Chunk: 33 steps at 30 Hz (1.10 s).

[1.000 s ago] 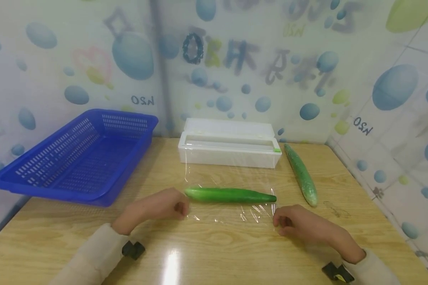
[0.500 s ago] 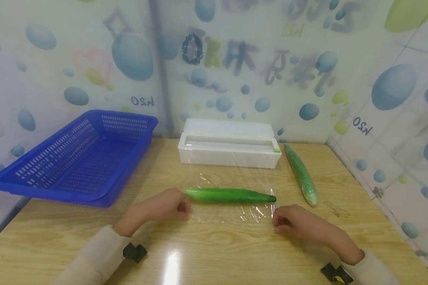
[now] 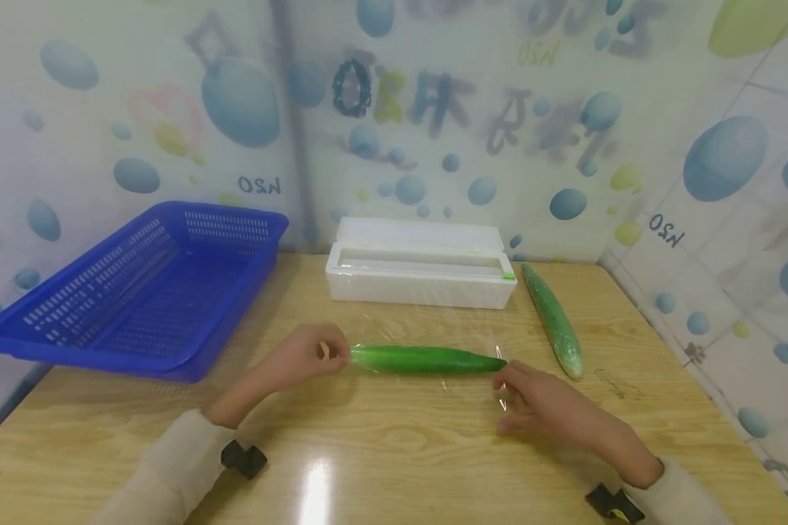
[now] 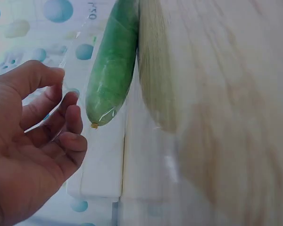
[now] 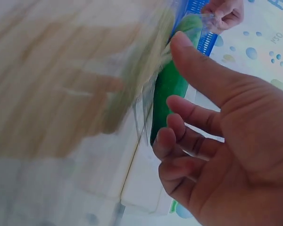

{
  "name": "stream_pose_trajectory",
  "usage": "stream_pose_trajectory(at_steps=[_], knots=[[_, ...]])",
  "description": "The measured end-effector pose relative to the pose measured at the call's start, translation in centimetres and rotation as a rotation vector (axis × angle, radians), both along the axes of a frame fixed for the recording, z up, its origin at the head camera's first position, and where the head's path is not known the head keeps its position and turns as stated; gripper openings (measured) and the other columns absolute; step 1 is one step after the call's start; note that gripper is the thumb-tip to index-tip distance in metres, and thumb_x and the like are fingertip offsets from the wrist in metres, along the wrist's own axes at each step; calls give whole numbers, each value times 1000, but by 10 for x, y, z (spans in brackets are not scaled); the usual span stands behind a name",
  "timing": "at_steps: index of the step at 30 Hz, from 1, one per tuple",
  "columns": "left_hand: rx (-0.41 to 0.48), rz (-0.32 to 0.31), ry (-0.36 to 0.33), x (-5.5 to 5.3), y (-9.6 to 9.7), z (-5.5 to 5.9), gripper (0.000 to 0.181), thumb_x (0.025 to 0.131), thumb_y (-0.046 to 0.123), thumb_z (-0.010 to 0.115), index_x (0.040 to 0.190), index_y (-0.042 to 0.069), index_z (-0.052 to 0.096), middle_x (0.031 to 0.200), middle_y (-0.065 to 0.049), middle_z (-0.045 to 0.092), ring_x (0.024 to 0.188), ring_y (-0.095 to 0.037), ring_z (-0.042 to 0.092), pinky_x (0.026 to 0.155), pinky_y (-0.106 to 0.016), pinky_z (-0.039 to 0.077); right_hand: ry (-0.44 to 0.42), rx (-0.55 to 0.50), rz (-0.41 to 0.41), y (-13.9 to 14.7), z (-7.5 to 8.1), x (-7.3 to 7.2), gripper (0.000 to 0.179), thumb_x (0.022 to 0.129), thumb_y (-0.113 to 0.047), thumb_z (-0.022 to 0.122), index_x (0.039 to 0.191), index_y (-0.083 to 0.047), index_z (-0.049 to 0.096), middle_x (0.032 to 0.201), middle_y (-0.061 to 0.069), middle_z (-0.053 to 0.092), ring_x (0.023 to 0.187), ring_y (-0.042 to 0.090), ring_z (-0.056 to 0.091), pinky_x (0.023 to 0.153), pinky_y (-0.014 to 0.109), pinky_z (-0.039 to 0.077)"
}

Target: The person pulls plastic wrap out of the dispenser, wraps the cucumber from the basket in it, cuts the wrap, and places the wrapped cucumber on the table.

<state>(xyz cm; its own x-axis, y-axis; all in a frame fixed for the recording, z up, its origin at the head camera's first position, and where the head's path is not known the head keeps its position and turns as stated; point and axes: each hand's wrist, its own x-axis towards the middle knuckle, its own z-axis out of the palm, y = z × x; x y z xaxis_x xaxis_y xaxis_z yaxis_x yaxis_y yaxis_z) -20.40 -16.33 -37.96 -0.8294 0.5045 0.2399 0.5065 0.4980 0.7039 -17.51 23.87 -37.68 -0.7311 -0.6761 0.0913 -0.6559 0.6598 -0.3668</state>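
A green cucumber [image 3: 427, 359] lies crosswise on the wooden table, with clear plastic wrap [image 3: 503, 397] about it. At its pale end, my left hand [image 3: 308, 355] pinches the wrap between thumb and forefinger; the right wrist view shows the film drawn up to those fingertips. In the left wrist view the cucumber's rounded end [image 4: 108, 89] shines under film, just beyond the left fingers. My right hand [image 3: 551, 405] is at the dark tip, its thumb held apart from the loosely bent fingers [image 5: 167, 141]. Those fingertips overlap the tip in the right wrist view.
A white wrap dispenser box [image 3: 420, 284] stands behind the cucumber, lid raised, film running from it toward me. Another cucumber [image 3: 554, 321], looking wrapped, lies at the right. A blue plastic basket [image 3: 236, 306] stands at the left, and a patterned wall [image 3: 433, 175] closes off the back.
My left hand has moved from the near side up to the cucumber's pale end, taking the wrap's near edge with it. My right hand has spread its thumb and shifted to the dark tip.
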Motion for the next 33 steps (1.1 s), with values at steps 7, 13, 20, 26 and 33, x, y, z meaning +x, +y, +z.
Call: stream_pose_trajectory(at_steps=[7,13,20,26,33], knots=[[29,77,-49,2,2,1,12,84,8,70,78,16,64,77,7,61,74,-12,55,62,-26,47,131,42,-11,-4,-1,-1,17,84,-14,74,95,-14,60,87,-7,50,76,7,53,63,26,48],[10,121,-44,2,4,0,9,86,12,70,79,15,65,75,8,62,72,-11,56,63,-28,47,130,26,-36,-4,1,-1,11,88,-7,67,90,-15,62,83,-11,50,74,3,51,62,24,47],[57,142,-63,-1,5,-4,8,87,11,70,81,12,64,81,5,65,78,-13,59,69,-33,48,217,-43,-35,-2,-2,-5,10,88,-3,67,89,-12,62,83,-11,51,77,5,49,64,24,47],[112,122,-78,-3,4,-8,5,87,6,68,88,7,63,84,0,65,79,-15,61,71,-32,52,344,-131,-6,-5,-1,-13,17,84,3,69,90,-10,60,86,-7,55,81,9,52,66,26,49],[123,87,-102,-2,4,-7,12,88,3,63,100,0,64,84,-6,67,71,-16,60,60,-28,51,271,-124,-50,-7,2,-23,6,94,-1,57,94,-7,57,79,-6,55,70,4,50,60,26,46]])
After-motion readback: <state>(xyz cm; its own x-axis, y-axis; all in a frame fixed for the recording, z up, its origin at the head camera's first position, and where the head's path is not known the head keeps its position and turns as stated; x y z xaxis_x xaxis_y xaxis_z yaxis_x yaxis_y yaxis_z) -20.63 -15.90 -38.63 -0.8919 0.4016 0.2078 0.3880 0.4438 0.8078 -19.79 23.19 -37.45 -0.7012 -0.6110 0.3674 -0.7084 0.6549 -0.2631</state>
